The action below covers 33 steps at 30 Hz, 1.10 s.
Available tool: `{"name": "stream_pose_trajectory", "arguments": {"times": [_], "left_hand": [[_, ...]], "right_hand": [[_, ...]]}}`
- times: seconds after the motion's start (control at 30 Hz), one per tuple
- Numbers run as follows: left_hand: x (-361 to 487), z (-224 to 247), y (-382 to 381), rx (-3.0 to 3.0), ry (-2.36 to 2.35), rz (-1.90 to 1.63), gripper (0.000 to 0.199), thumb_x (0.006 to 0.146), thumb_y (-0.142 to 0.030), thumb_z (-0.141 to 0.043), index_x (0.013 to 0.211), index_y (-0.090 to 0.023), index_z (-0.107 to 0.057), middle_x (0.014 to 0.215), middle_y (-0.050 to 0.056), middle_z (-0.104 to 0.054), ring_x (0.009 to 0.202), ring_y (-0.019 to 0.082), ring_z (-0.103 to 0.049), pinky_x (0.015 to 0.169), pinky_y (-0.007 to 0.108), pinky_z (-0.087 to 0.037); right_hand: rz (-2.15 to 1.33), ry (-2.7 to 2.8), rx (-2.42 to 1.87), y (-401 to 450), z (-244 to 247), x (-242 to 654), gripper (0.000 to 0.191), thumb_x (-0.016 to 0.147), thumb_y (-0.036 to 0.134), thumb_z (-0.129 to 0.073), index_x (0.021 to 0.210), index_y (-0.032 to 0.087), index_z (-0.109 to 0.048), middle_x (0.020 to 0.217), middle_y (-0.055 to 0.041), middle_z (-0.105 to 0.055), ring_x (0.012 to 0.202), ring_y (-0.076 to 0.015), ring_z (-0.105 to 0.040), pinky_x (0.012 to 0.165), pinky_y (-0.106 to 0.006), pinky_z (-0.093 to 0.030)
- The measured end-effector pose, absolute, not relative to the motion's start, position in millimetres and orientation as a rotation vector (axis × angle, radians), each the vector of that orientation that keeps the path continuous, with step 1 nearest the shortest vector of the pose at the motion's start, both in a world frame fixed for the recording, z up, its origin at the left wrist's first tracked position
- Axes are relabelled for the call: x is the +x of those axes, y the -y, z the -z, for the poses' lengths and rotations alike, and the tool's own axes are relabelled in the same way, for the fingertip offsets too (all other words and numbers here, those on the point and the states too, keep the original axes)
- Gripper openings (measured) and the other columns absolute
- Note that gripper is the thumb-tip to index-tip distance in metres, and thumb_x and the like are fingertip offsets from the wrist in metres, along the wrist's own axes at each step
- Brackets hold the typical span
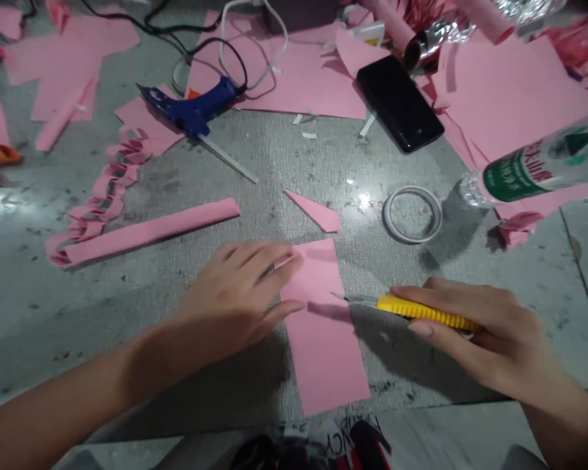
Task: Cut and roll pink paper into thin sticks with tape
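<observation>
A rectangular strip of pink paper point(326, 352) lies on the table in front of me. My left hand point(249, 284) rests on its upper left part, fingers stretched out and thumb apart from them. In my right hand point(485, 333) is a yellow utility knife point(421, 312), gripped around the handle. Its blade points left, with the tip over the strip's right edge; whether it touches the paper I cannot tell. Just above the strip sits a small pointed pink paper scrap point(316, 212).
A rolled pink paper tube point(157, 230) and a pink paper chain point(105, 189) lie left. Beyond are a blue glue gun point(196, 108) with cords and a black phone point(399, 101). A tape roll point(388, 215) and a water bottle point(529, 166) are right, near more pink paper.
</observation>
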<state>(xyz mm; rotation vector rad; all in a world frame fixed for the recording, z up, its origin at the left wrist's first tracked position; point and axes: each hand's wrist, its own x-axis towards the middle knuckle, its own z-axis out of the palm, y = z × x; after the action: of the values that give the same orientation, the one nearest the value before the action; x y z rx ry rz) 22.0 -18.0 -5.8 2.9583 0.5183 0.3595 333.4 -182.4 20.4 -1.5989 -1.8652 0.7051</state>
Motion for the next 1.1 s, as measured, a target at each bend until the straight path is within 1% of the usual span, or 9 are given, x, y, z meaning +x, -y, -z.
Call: {"name": "stream_pose_trajectory", "arguments": {"times": [0.13, 0.27, 0.33, 0.43, 0.57, 0.7, 0.8, 1.0, 1.1], "left_hand": [[20, 17, 6, 2.899, -0.533, -0.352, 0.063, 0.105, -0.061, -0.063, 0.142, -0.011, -0.067, 0.146, 0.023, -0.069, 0.132, 0.042, -0.066, 0.104, 0.059, -0.053], [15, 20, 8, 2.857, -0.523, -0.305, 0.059, 0.107, -0.056, -0.061, 0.146, -0.011, -0.063, 0.161, 0.024, -0.058, 0.151, 0.043, -0.054, 0.117, 0.065, -0.048], [13, 20, 10, 2.841, -0.522, -0.316, 0.058, 0.109, -0.053, -0.06, 0.151, -0.013, -0.059, 0.166, 0.021, -0.053, 0.157, 0.039, -0.049, 0.125, 0.063, -0.044], [11, 20, 12, 2.811, -0.533, -0.335, 0.053, 0.11, -0.048, -0.059, 0.152, -0.014, -0.058, 0.167, 0.017, -0.054, 0.159, 0.033, -0.048, 0.133, 0.055, -0.039], [12, 17, 12, 2.753, -0.532, -0.332, 0.044, 0.112, -0.041, -0.057, 0.147, -0.015, -0.061, 0.161, 0.013, -0.061, 0.157, 0.031, -0.051, 0.133, 0.053, -0.041], [14, 15, 11, 2.707, -0.53, -0.326, 0.044, 0.109, -0.037, -0.062, 0.147, -0.015, -0.061, 0.16, 0.013, -0.062, 0.155, 0.034, -0.053, 0.131, 0.054, -0.044], [15, 15, 11, 2.701, -0.532, -0.324, 0.045, 0.108, -0.039, -0.065, 0.146, -0.015, -0.062, 0.16, 0.014, -0.061, 0.154, 0.035, -0.054, 0.131, 0.056, -0.043], [13, 17, 11, 2.757, -0.521, -0.305, 0.049, 0.11, -0.041, -0.06, 0.149, -0.01, -0.06, 0.163, 0.015, -0.058, 0.157, 0.033, -0.051, 0.135, 0.054, -0.038], [13, 18, 11, 2.737, -0.525, -0.297, 0.051, 0.11, -0.044, -0.061, 0.15, -0.014, -0.059, 0.165, 0.014, -0.057, 0.156, 0.034, -0.051, 0.135, 0.055, -0.039]], "right_hand": [[-0.832, 2.006, -1.572, 159, -27, 329, 0.037, 0.105, 0.028, -0.072, 0.143, 0.026, -0.072, 0.091, -0.0011, -0.074, 0.064, -0.0131, -0.066, 0.053, -0.027, -0.047], [-0.91, 2.138, -1.542, 139, -31, 328, 0.037, 0.107, 0.028, -0.07, 0.144, 0.025, -0.071, 0.093, -0.0012, -0.073, 0.065, -0.012, -0.067, 0.053, -0.026, -0.049], [-0.9, 2.184, -1.519, 134, -32, 329, 0.038, 0.107, 0.024, -0.069, 0.145, 0.024, -0.07, 0.096, -0.0021, -0.075, 0.066, -0.0121, -0.069, 0.054, -0.026, -0.051], [-0.85, 2.245, -1.523, 130, -31, 332, 0.04, 0.107, 0.023, -0.069, 0.147, 0.023, -0.068, 0.105, -0.0046, -0.079, 0.069, -0.0146, -0.073, 0.056, -0.028, -0.055], [-0.772, 2.294, -1.573, 129, -32, 334, 0.036, 0.11, 0.028, -0.064, 0.146, 0.027, -0.069, 0.109, -0.0047, -0.082, 0.08, -0.019, -0.079, 0.061, -0.031, -0.059], [-0.745, 2.313, -1.587, 129, -32, 335, 0.035, 0.11, 0.03, -0.063, 0.145, 0.028, -0.069, 0.108, -0.0039, -0.082, 0.082, -0.019, -0.08, 0.062, -0.032, -0.06], [-0.737, 2.308, -1.598, 129, -32, 337, 0.034, 0.11, 0.031, -0.064, 0.144, 0.029, -0.069, 0.108, -0.0034, -0.081, 0.081, -0.0188, -0.08, 0.062, -0.032, -0.061], [-0.708, 2.334, -1.589, 128, -31, 338, 0.032, 0.112, 0.032, -0.061, 0.142, 0.028, -0.07, 0.109, -0.0038, -0.081, 0.082, -0.0188, -0.08, 0.063, -0.033, -0.061], [-0.658, 2.365, -1.579, 126, -32, 337, 0.032, 0.112, 0.033, -0.06, 0.142, 0.028, -0.07, 0.108, -0.0033, -0.081, 0.081, -0.018, -0.08, 0.062, -0.032, -0.06]]}}
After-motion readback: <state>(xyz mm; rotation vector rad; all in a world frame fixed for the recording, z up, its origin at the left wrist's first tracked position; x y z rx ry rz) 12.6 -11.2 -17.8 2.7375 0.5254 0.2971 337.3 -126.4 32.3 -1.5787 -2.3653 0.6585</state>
